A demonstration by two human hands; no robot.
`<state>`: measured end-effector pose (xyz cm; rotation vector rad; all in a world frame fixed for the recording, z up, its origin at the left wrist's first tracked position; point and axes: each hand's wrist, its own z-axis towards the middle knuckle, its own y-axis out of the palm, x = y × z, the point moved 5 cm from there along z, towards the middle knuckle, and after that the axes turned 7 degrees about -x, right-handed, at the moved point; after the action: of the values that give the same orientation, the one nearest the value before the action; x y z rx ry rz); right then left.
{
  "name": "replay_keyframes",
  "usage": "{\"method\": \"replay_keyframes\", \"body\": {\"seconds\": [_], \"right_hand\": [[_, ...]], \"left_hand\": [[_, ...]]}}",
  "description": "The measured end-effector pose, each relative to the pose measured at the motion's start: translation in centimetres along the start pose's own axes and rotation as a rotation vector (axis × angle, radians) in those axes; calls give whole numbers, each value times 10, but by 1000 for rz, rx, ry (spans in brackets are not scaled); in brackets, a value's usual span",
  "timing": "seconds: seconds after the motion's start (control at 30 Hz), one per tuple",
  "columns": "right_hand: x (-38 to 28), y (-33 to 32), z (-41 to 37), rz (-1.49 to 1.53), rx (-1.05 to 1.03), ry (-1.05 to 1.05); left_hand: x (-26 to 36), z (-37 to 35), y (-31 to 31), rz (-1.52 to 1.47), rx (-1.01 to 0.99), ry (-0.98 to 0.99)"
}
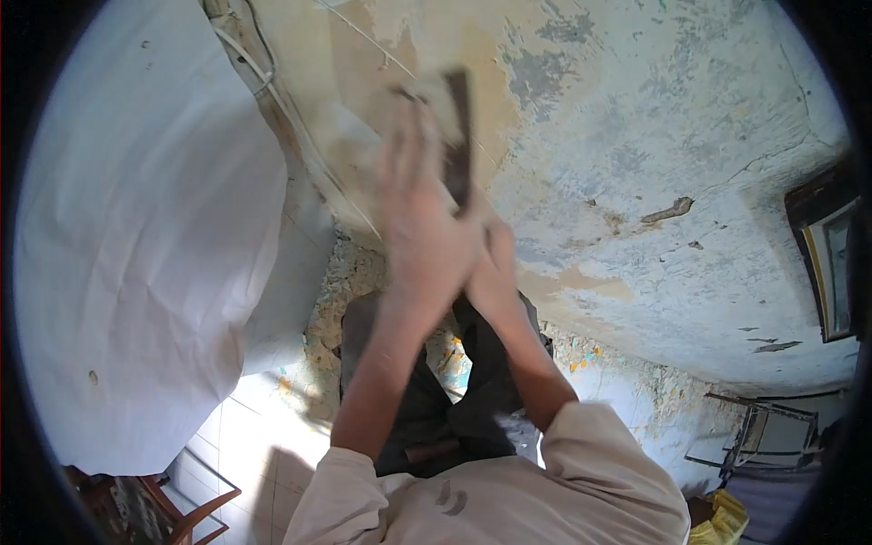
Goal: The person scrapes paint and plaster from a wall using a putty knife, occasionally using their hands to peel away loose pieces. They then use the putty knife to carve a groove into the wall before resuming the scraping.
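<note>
A dark, flat scraper-like tool (460,136) stands out against the peeling wall, blurred by motion. My right hand (493,259) is closed at its lower end; the grip itself is largely hidden behind the other hand. Just left of the tool, my left hand (422,204) has its fingers stretched upward, also blurred, with its wrist crossing close to my right hand. Whether the left fingers touch the tool cannot be made out. Around the hands, the wall (590,163) shows beige patches, grey flaking areas and a crack.
White sheeting (145,236) hangs at the left beside cables (295,118). A framed item (831,259) is on the right. Wooden furniture (173,513) stands lower left; a metal frame (772,431) and yellow bag (722,520) are lower right. Rough, chipped wall (590,359) runs below.
</note>
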<state>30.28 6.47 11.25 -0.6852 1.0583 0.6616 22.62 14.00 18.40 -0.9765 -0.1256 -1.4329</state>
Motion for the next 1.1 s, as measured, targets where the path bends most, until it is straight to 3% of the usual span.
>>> {"method": "replay_keyframes", "body": {"seconds": [0.07, 0.13, 0.17, 0.23, 0.27, 0.3, 0.37, 0.43, 0.63, 0.8, 1.1], "right_hand": [[45, -40, -50, 50, 80, 202], [63, -72, -71, -2, 200, 126], [71, -85, -80, 64, 210, 225], [75, -104, -89, 195, 224, 420], [81, -108, -92, 206, 234, 377], [89, -109, -94, 223, 241, 330], [100, -109, -96, 238, 233, 278], [108, -115, -100, 227, 223, 271], [99, -102, -91, 162, 91, 261], [95, -98, -84, 154, 120, 260], [100, -96, -85, 229, 187, 390]], "left_hand": [[11, -33, 47, -52, -142, 11], [21, -49, 77, -185, -171, 15], [22, -53, 90, -251, -188, 20], [6, -54, 104, -345, -140, 119], [-5, -53, 107, -382, -116, 173], [-26, -48, 106, -414, -38, 40], [-65, -21, 93, -583, 336, -209], [-90, 17, 67, -749, 543, -269], [-107, 89, 31, -387, 504, -69], [-105, 96, 29, -458, 579, -14], [-116, 79, 30, -421, 514, -179]]}}
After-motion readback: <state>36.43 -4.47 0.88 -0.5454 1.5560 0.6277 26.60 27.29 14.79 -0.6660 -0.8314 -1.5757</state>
